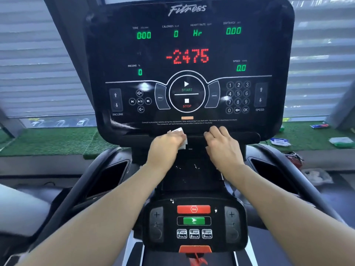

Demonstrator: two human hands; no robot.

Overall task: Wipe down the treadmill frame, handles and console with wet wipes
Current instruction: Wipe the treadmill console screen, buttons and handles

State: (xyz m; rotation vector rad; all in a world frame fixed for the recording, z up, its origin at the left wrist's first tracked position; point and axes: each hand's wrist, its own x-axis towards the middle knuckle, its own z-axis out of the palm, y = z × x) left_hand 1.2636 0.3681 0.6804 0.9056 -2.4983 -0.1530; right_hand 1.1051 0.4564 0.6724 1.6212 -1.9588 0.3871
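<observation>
Hands up at the lower edge of the big black glossy treadmill console, both arms stretched forward from six o'clock. Left hand has its grip curled down over a crumpled white wet wipe, pressing it onto the narrow black ledge under the console; the wipe pokes out past the fingers at twelve and three o'clock. Right hand sits just beside it at three o'clock, fingers loosely bent and resting on the same ledge, holding nothing that I can see. Console is lit: green zeros up top, red "-2475" in the middle, START and STOP in the round centre panel. Down at six o'clock, the small black lower control panel shows a red stop bar and a green go button. Green artificial turf lies beyond at nine o'clock.
</observation>
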